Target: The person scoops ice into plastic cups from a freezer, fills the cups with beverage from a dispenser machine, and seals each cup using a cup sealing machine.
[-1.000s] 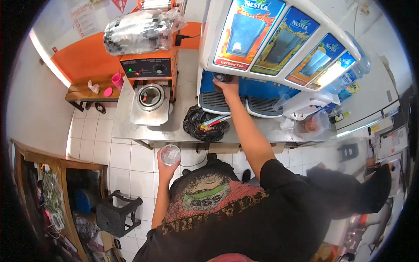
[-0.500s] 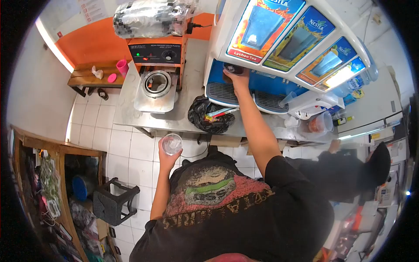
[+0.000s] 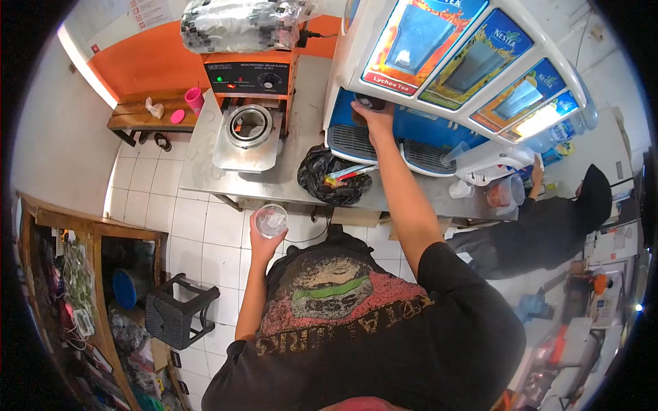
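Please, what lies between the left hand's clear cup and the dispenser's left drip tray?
In the head view, a black plastic bag lies between the clear cup and the drip tray.

The right hand and the drinks dispenser partly hide the dark cup, the upper edge crops the dispenser, and the wall notice's print is illegibly small.

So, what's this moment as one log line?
left hand: holds clear cup | right hand: holds dark cup at drink dispenser
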A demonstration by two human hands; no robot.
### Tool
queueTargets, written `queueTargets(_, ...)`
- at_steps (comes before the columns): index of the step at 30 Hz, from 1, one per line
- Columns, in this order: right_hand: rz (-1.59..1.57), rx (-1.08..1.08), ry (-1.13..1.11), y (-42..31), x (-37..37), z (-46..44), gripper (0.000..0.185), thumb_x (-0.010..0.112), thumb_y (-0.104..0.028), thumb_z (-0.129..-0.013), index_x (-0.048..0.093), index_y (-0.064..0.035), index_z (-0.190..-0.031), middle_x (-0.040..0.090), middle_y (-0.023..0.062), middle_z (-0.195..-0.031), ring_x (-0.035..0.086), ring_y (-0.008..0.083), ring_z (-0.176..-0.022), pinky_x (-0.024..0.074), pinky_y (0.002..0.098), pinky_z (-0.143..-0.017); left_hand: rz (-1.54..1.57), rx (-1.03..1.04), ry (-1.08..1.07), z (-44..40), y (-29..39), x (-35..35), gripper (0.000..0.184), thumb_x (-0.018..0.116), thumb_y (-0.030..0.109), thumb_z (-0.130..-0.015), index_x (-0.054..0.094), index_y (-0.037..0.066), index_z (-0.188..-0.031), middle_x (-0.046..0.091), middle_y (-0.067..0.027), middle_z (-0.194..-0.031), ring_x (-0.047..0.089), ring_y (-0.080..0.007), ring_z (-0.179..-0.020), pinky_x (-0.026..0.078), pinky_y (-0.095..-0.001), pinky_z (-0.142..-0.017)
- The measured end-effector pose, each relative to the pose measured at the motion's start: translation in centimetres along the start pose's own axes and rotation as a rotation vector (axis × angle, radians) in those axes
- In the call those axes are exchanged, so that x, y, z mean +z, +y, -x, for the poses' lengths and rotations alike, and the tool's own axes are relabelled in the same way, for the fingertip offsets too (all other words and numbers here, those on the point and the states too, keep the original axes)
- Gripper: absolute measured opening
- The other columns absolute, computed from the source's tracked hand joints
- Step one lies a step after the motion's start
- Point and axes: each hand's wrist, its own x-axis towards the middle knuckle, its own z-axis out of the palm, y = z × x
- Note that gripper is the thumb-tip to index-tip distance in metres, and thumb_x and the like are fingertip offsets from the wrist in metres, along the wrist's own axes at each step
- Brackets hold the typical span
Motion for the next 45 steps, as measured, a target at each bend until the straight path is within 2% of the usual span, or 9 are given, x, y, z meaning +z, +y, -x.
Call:
queueTargets(7, 0.007, 0.104, 0.0, -0.9, 0.1, 0.1, 0.083, 0.091, -0.003, -0.06, 0.045, -0.0038, -0.129, 0.059, 0.0133, -0.12, 0.06, 0.0246, -0.107, 0.0504, 0.0366, -0.092, 0.01, -0.029, -0.003, 0.0, -0.3, -0.2, 0.082, 0.085, 0.007, -0.064, 0.041, 0.003, -0.132, 0.053, -0.0117, -0.121, 0.052, -0.0243, -0.115, 0.043, -0.0385, -0.101)
queueTargets(23, 0.112, 0.007, 0.004, 0.7, -0.8, -0.7, 0.084, 0.092, -0.006, -0.059, 0.045, -0.0033, -0.129, 0.059, 0.0138, -0.123, 0.059, 0.0259, -0.113, 0.0478, 0.0369, -0.096, 0.068, -0.035, -0.01, 0.3, -1.0, -0.4, 0.082, 0.084, 0.004, -0.063, 0.04, 0.004, -0.133, 0.055, -0.0119, -0.121, 0.052, -0.0245, -0.116, 0.041, -0.0385, -0.103)
queueTargets(31, 0.023, 0.134, -0.041, -1.5, -0.4, -0.3, 0.08, 0.091, -0.003, -0.059, 0.048, -0.0007, -0.126, 0.059, 0.0149, -0.122, 0.059, 0.0251, -0.112, 0.0485, 0.0352, -0.095, -0.018, -0.005, -0.007, 0.6, -0.9, -0.9, 0.081, 0.085, 0.006, -0.063, 0.042, 0.004, -0.131, 0.055, -0.0117, -0.119, 0.052, -0.0247, -0.115, 0.042, -0.0387, -0.102)
queueTargets(32, -0.005, 0.042, -0.009, -1.5, -0.3, -0.1, 0.078, 0.091, -0.002, -0.059, 0.048, 0.0001, -0.125, 0.06, 0.0148, -0.121, 0.06, 0.0243, -0.111, 0.0483, 0.0353, -0.096, -0.053, 0.025, 0.005, 0.2, -1.0, -0.9, 0.081, 0.085, 0.008, -0.062, 0.042, 0.003, -0.131, 0.056, -0.0119, -0.118, 0.054, -0.0251, -0.113, 0.042, -0.0385, -0.101)
queueTargets(34, 0.072, 0.058, 0.011, -1.8, -0.1, -0.2, 0.079, 0.091, -0.002, -0.059, 0.048, 0.0005, -0.125, 0.06, 0.0148, -0.122, 0.06, 0.0241, -0.11, 0.0479, 0.0355, -0.097, -0.001, -0.011, 0.0, 0.1, -1.5, -1.0, 0.084, 0.086, 0.008, -0.062, 0.04, 0.003, -0.132, 0.055, -0.0122, -0.118, 0.053, -0.0258, -0.114, 0.042, -0.039, -0.102)
queueTargets(35, 0.024, 0.082, -0.008, -2.3, -0.2, 0.2, 0.075, 0.088, 0.002, -0.061, 0.047, -0.0025, -0.124, 0.061, 0.0121, -0.115, 0.062, 0.0218, -0.103, 0.0544, 0.0336, -0.084, 0.005, -0.017, -0.003, 0.4, -1.7, -1.1, 0.084, 0.086, 0.007, -0.062, 0.039, 0.004, -0.132, 0.055, -0.0121, -0.119, 0.053, -0.0258, -0.114, 0.042, -0.0391, -0.102)
queueTargets(36, 0.024, 0.075, -0.007, -2.3, -0.2, 0.2, 0.075, 0.088, 0.002, -0.061, 0.047, -0.0025, -0.124, 0.061, 0.0121, -0.115, 0.062, 0.0218, -0.103, 0.0544, 0.0336, -0.084, 0.011, -0.022, -0.004, 0.3, -1.3, -1.1, 0.084, 0.085, 0.007, -0.062, 0.039, 0.004, -0.132, 0.055, -0.0121, -0.119, 0.053, -0.0259, -0.114, 0.042, -0.0392, -0.102)
queueTargets(38, -0.012, 0.112, -0.023, -2.2, -0.4, 0.2, 0.08, 0.091, -0.003, -0.059, 0.047, -0.0009, -0.127, 0.06, 0.0131, -0.12, 0.06, 0.0238, -0.11, 0.0486, 0.0348, -0.096, 0.037, -0.015, -0.005, 0.0, -1.1, -0.9, 0.084, 0.085, 0.006, -0.062, 0.039, 0.004, -0.132, 0.055, -0.012, -0.119, 0.053, -0.0259, -0.114, 0.042, -0.0392, -0.101)
queueTargets(45, -0.007, 0.185, -0.05, -3.5, -0.4, 0.6, 0.084, 0.091, -0.003, -0.059, 0.045, -0.0025, -0.128, 0.06, 0.0117, -0.12, 0.059, 0.0225, -0.109, 0.0495, 0.0346, -0.093, -0.023, 0.029, -0.018, -0.2, -1.3, -0.9, 0.08, 0.084, 0.006, -0.063, 0.041, 0.004, -0.131, 0.056, -0.0111, -0.118, 0.052, -0.0245, -0.113, 0.042, -0.0387, -0.101)
